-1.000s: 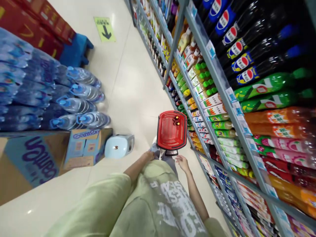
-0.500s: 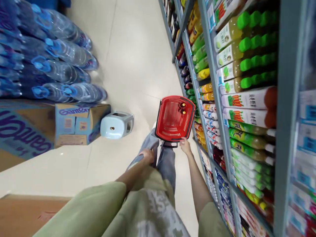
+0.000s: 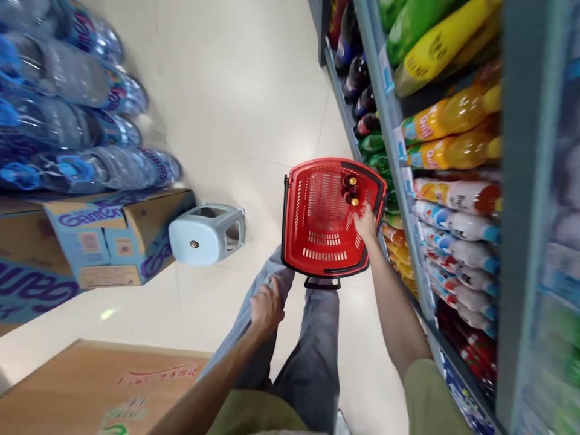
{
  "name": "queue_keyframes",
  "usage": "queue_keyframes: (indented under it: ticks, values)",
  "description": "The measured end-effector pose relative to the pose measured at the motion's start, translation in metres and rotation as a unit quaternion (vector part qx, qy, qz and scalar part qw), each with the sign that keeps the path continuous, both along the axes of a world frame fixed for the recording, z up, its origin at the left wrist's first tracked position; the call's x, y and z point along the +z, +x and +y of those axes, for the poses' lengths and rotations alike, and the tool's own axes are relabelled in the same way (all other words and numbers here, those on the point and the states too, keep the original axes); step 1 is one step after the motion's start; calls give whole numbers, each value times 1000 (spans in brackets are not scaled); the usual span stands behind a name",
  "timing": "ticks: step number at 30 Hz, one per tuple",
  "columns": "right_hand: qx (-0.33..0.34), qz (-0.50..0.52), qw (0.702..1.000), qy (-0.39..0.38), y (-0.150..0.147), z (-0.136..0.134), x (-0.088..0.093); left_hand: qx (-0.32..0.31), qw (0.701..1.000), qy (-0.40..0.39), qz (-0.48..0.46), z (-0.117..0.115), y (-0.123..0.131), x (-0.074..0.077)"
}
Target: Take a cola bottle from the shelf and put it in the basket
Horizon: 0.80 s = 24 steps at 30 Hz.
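Note:
A red plastic shopping basket (image 3: 324,248) with black handles stands on the floor just beyond my feet. Inside, toward its right side, are two small dark bottles (image 3: 347,194) with gold-coloured caps. My right hand (image 3: 365,223) reaches over the basket's right rim, its fingers stretched toward the nearer bottle. Whether the fingertips touch that bottle I cannot tell. Resting on the knee of my jeans (image 3: 247,326), my left hand (image 3: 267,307) has its fingers laid over the cloth and holds nothing.
Shelves of bottled drinks (image 3: 453,193) run along the right, close to the basket. A light blue plastic stool (image 3: 197,238) stands to the left, beside printed cartons (image 3: 118,235) and large water bottles (image 3: 90,84). A brown cardboard box (image 3: 90,380) lies at lower left.
My right hand has moved from the basket's near rim into the basket, toward the bottles. The view has come lower and closer to the basket. My left hand stays on my leg.

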State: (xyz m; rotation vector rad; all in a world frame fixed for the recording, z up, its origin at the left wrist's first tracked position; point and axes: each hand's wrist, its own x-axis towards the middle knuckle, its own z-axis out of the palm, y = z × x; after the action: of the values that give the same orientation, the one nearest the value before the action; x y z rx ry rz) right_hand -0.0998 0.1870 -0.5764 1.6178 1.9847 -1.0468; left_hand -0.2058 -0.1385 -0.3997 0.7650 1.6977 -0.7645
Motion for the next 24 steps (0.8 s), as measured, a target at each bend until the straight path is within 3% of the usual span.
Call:
queue_keyframes:
  ticks: [3, 5, 9, 13, 18, 20, 24]
  values:
    - [-13, -53, 998, 17, -20, -1, -46, -5, 1000, 18, 5, -3, -1, -8]
    - [-13, -103, 994, 28, -29, -6, -66, -7, 1000, 12, 7, -6, 0, -12]
    - [-14, -151, 988, 28, -32, -13, -88, 6, 1000, 5, 10, -17, -4, -18]
    - [-15, -115, 993, 3, -20, -12, -97, 7, 1000, 15, 11, -34, -7, -21]
    - [-5, -67, 998, -10, -1, -24, -83, -1, 999, 36, 19, -56, -1, -23]
    - [-5, -51, 999, -3, 8, -38, -64, 6, 999, 28, 15, -63, 5, -22]
    - [9, 4, 1000, -9, 27, -76, -10, 15, 1000, 14, -2, -76, 17, -17]
